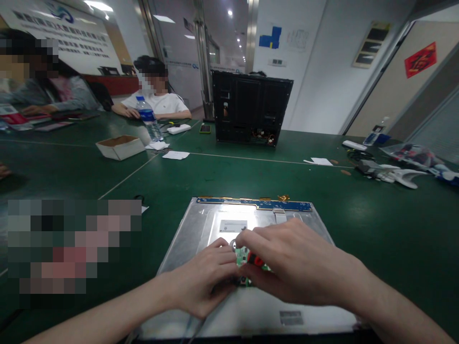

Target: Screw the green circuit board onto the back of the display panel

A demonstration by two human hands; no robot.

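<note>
A flat silver display panel (182,239) lies on the table before me, with a narrow blue circuit strip (229,201) along its far edge. On its middle sits a green circuit board (242,258), mostly covered by my hands. My right hand (287,260) is closed around a red-and-black screwdriver (255,259) over the board; its tip is hidden. From the left, my left hand (208,274) reaches the board's edge with its fingers curled together; what they hold, if anything, is hidden. A thin grey cable (197,329) runs out beneath my left hand.
Across the green table (376,229) stands a black monitor housing (251,107). A white open box (120,147) and a water bottle (147,117) are at the far left. Gloves (390,173), cables and another bottle (375,133) lie far right. Two people sit at the left.
</note>
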